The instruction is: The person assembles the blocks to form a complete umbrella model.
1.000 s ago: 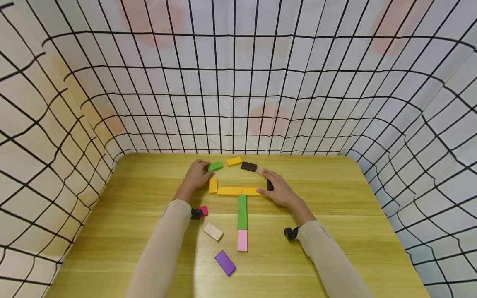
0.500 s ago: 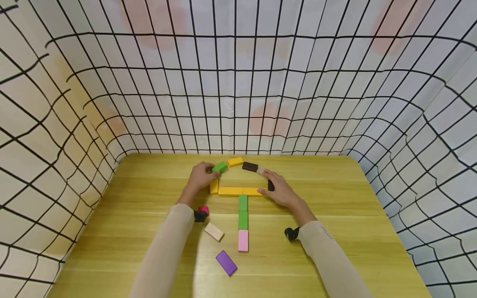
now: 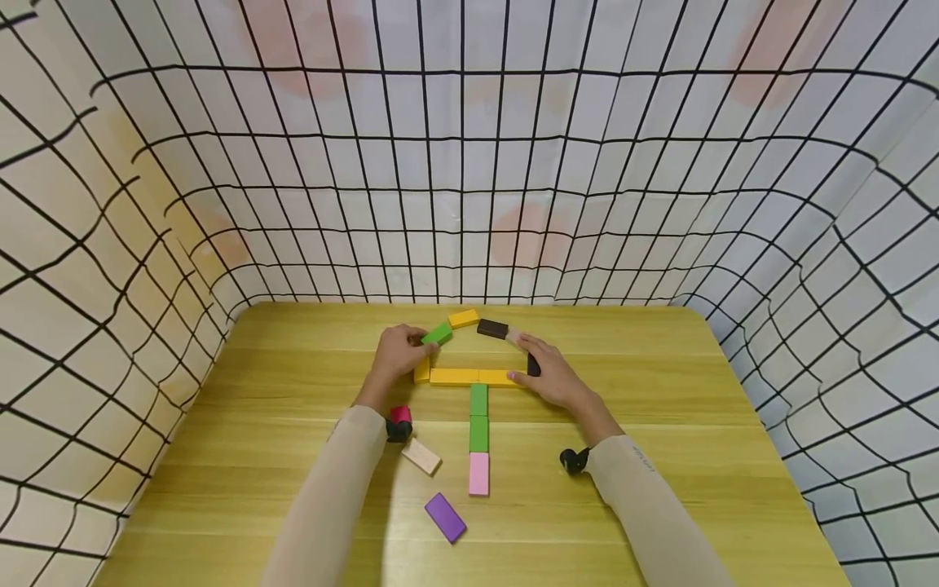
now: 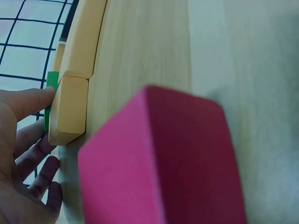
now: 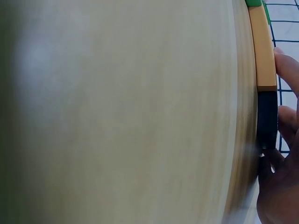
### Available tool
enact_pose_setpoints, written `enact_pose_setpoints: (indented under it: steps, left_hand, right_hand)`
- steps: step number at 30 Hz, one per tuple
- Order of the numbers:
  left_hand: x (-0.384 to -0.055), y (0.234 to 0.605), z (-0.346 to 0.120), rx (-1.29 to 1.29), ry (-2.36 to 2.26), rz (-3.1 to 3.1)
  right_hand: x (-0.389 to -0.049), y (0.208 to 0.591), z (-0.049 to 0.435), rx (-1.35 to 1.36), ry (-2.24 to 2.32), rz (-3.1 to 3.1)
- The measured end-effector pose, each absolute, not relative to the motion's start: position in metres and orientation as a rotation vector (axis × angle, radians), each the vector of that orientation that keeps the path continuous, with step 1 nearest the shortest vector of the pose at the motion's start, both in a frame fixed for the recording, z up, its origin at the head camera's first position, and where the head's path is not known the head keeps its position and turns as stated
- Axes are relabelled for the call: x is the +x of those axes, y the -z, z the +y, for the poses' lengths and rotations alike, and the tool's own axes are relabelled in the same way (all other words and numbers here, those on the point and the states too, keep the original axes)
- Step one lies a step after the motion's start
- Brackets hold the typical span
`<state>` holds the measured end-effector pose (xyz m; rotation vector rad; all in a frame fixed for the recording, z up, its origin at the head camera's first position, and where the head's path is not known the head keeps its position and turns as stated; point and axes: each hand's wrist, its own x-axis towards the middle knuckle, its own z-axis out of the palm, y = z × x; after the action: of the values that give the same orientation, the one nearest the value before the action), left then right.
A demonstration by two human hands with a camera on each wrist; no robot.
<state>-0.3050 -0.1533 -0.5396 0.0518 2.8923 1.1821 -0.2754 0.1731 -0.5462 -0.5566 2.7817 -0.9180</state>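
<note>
My left hand (image 3: 398,353) pinches a green block (image 3: 438,334) between thumb and fingers at the left of an arch of blocks. Just below it, a yellow block (image 3: 421,372) stands at the end of a row, partly hidden by the hand. My right hand (image 3: 553,375) rests at the arch's right side. Its thumb touches the right yellow block (image 3: 495,377) of the row, and its fingertips lie by a pale block (image 3: 515,336). Beneath that hand, a black block (image 3: 533,366) is partly covered. In the left wrist view the green block (image 4: 48,100) shows behind the thumb.
A yellow block (image 3: 464,319) and a dark brown block (image 3: 492,328) top the arch. Green blocks (image 3: 478,434) and a pink block (image 3: 479,474) form a stem. Loose magenta (image 3: 400,414), cream (image 3: 421,456) and purple blocks (image 3: 445,518) lie left. Black mesh (image 3: 462,187) surrounds the table (image 3: 660,489).
My left hand has moved the green block right and turned it to a steeper slant, closer to the top yellow block. The right hand has stayed in place.
</note>
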Motion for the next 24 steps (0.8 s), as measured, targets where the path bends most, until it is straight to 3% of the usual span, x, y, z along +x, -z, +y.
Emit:
enact_pose_setpoints:
  steps: [24]
  left_hand:
    - [-0.3097, 0.5407, -0.1525, -0.016, -1.196, 2.879]
  right_hand:
    - [-0.2772, 0.5511, 0.1753, -0.554, 0.927, 2.782]
